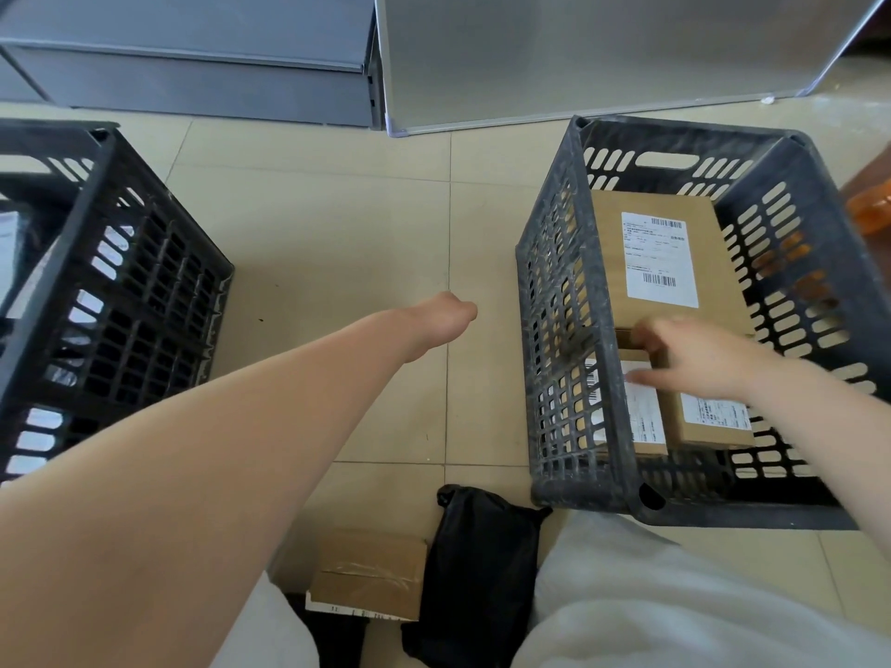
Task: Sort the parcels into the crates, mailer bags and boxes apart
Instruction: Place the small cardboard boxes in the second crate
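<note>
Two dark slotted crates stand on the tiled floor. The right crate (pixel 549 291) holds a large cardboard box (pixel 660 262) with a white label, and two small boxes (pixel 643 424) lie at its near end. My right hand (pixel 689 361) is inside this crate, blurred, with fingers spread over the small box (pixel 713 421) on the right. The left crate (pixel 144 306) shows pale mailer bags (pixel 9 243) through its slots. My left hand (pixel 446 318) hangs over the floor between the crates, holding nothing. A cardboard box (pixel 371 576) and a black mailer bag (pixel 482 571) lie on the floor by my knees.
Grey metal shelving (pixel 193 65) and a leaning silver panel (pixel 602 50) stand behind the crates. An orange object (pixel 872 209) sits at the right edge. My legs in light trousers (pixel 675 600) fill the bottom of the view.
</note>
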### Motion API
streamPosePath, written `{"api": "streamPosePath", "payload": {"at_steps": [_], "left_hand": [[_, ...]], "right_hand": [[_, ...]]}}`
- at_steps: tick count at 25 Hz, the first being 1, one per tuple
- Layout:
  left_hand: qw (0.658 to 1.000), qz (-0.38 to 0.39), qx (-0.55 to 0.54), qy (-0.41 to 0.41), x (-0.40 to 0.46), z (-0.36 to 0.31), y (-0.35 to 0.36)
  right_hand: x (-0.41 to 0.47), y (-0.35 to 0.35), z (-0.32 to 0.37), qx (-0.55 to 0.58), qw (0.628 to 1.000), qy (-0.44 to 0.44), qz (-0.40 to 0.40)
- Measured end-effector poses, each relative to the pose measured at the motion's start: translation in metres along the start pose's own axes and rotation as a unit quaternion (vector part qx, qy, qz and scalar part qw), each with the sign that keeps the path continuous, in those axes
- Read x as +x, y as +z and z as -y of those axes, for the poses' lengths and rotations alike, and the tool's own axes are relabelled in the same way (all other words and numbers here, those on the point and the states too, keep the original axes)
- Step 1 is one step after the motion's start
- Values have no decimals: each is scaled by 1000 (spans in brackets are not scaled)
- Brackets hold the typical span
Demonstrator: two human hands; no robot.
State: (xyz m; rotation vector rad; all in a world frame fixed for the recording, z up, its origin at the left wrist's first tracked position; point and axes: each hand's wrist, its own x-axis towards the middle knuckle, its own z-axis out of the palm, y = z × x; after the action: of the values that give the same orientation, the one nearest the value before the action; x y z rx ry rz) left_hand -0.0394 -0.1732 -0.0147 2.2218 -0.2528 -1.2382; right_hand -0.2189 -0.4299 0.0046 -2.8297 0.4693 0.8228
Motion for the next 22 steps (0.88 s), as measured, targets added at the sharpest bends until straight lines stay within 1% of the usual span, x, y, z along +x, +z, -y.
{"api": "streamPosePath", "payload": {"at_steps": [2, 4, 8, 10, 14, 17, 19, 20, 21, 22], "left_hand": [[1000, 7, 5, 5, 0, -2, 1], [1000, 14, 1, 10, 1, -3, 2], [1000, 12, 7, 10, 2, -3, 0], [1000, 7, 10, 7, 0, -4, -1], [1000, 2, 4, 4, 2, -2, -3], [1000, -1, 4, 2, 3, 0, -4], [1000, -2, 4, 4, 3, 2, -4], [1000, -1, 3, 5, 3, 3, -3], [1000, 1, 4, 6, 3, 3, -2], [1000, 2, 7, 6, 2, 3, -2]], "right_hand": [[-3, 22, 14, -18, 999, -38, -7], [-6, 36, 19, -59, 997, -54, 0], [-16, 39, 23, -100, 990, -71, 62], [-23, 42, 30, -129, 985, -93, 64], [-23, 39, 40, -101, 988, -114, -5], [-20, 43, 33, -82, 988, -127, -22], [-22, 45, 25, -11, 993, -116, -35], [-24, 46, 21, 35, 992, -101, -67], [-25, 47, 16, 72, 987, -70, -126], [-26, 49, 9, 96, 976, -18, -195]]}}
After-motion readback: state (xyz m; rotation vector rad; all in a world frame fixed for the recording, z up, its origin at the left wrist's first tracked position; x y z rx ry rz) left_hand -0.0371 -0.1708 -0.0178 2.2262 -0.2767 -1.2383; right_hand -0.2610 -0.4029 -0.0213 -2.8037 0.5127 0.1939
